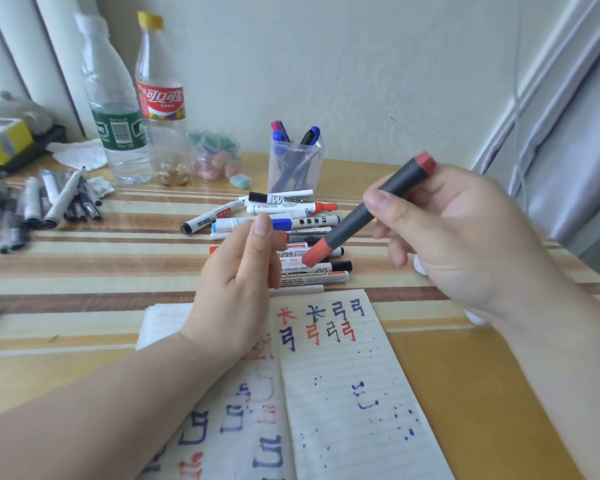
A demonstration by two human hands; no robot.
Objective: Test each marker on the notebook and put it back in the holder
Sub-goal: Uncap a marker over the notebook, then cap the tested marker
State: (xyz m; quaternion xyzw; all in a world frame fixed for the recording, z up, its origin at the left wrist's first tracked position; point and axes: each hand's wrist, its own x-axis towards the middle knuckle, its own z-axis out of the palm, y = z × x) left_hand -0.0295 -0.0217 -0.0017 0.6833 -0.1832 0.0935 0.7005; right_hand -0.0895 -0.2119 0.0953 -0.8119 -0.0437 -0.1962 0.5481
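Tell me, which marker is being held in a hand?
The dark grey marker with the red cap, gripped by the right hand. The others lie piled on the table or stand in the clear holder.

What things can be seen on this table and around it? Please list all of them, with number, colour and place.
marker: one, grey with red cap, in the right hand, above the pile
pile of markers: many, mostly white, table centre
holder: one, clear, behind the pile
pens: about five, blue, black, pink, standing in the holder
notebook: one, white, lined, open, front edge
water bottle: one, green label, back left
cola bottle: one, red label, yellow cap, beside it
grey pens: a heap, left
tub: one, clear, pastel pieces inside
box: one, yellow, far left
table: one, striped wood
left hand: empty, over the notebook
right hand: grips the marker
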